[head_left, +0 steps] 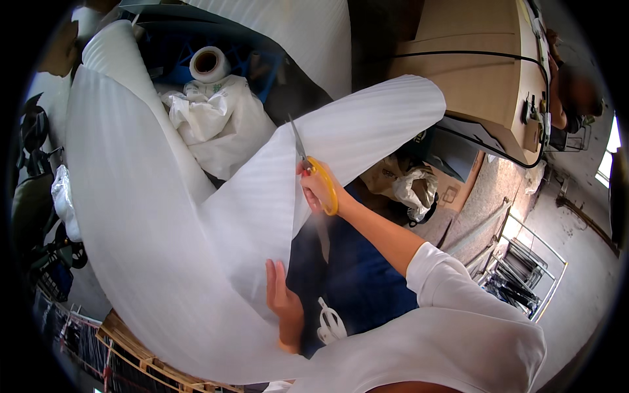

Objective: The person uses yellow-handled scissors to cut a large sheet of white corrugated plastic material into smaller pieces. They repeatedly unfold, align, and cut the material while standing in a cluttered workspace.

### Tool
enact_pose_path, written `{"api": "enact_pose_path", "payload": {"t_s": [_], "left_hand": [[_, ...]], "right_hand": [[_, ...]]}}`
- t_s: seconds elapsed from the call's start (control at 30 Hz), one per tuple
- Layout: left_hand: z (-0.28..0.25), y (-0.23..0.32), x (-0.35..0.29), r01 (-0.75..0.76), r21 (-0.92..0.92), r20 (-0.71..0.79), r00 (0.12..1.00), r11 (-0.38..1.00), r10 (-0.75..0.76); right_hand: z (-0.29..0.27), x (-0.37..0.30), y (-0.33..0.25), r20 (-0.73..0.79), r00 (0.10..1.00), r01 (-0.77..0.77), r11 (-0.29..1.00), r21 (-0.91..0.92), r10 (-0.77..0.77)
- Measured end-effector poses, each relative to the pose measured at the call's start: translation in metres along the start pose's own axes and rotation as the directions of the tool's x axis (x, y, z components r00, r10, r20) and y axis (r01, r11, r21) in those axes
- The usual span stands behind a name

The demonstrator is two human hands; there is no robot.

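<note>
biggest item first: the wide white ribbed foam sheet [151,203]. it fills the left and middle of the view, one tongue running up-right to just beside the tan cardboard box [458,72]. loose and curved, not flat. main risk imo: slack lets it buckle or slide under the blades, so any cut wanders or tears.

the dark blue fabric [367,275] sits right below the sheet's free edge. can't tell if it's clothing or a cover. if the lower blade dips past the foam, it could nick that too.

the crumpled white plastic bag [226,124] is close behind the foam, left of the blade tips. white on white, so an overreach could snag it unnoticed.

left hand [284,304]: open, fingers extended, at the foam edge, not pinching it. weak hold; a tug from the other side would probably shift the sheet. it's also below the blades near the same edge, so a cut turned back toward the body would put fingers at risk.

right hand [316,191]: closed around the yellow-handled metal scissors [318,168], blades pointing up and away over the foam edge. can't tell if they're parted. blunt or twisted blades would fold foam instead of slicing.

smallest: the white looped-handle tool [331,325], loose on the blue fabric, could slip off if the fabric moves.
</note>
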State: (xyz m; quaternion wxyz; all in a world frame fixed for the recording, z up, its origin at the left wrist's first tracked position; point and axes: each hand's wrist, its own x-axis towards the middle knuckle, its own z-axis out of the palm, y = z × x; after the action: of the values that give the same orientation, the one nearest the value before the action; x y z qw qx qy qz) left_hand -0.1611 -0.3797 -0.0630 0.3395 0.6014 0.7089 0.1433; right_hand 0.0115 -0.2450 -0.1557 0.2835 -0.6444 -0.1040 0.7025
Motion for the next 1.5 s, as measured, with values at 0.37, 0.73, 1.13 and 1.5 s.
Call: {"api": "enact_pose_path", "payload": {"t_s": [0.37,0.73,1.13,1.5], "left_hand": [[-0.026,-0.001,-0.039,-0.052,-0.053,0.413,0.908,0.997,0.069],[-0.019,0.011,-0.035,-0.137,0.110,0.718,0.696,0.984,0.016],[0.076,0.051,0.047,-0.537,0.256,0.558,0.761,0.804,0.331],[0.162,0.019,0.028,-0.495,0.106,0.522,0.766,0.862,0.375]], "right_hand": [[-0.068,-0.082,0.085,-0.273,0.938,-0.274,0.939,-0.209,0.213],[-0.147,-0.114,0.091,-0.068,0.894,-0.448,0.886,-0.119,0.443],[-0.110,-0.126,0.080,-0.157,0.895,-0.444,0.864,-0.236,0.417],[-0.140,-0.132,0.103,0.065,0.801,-0.575,0.795,-0.191,0.595]]}}
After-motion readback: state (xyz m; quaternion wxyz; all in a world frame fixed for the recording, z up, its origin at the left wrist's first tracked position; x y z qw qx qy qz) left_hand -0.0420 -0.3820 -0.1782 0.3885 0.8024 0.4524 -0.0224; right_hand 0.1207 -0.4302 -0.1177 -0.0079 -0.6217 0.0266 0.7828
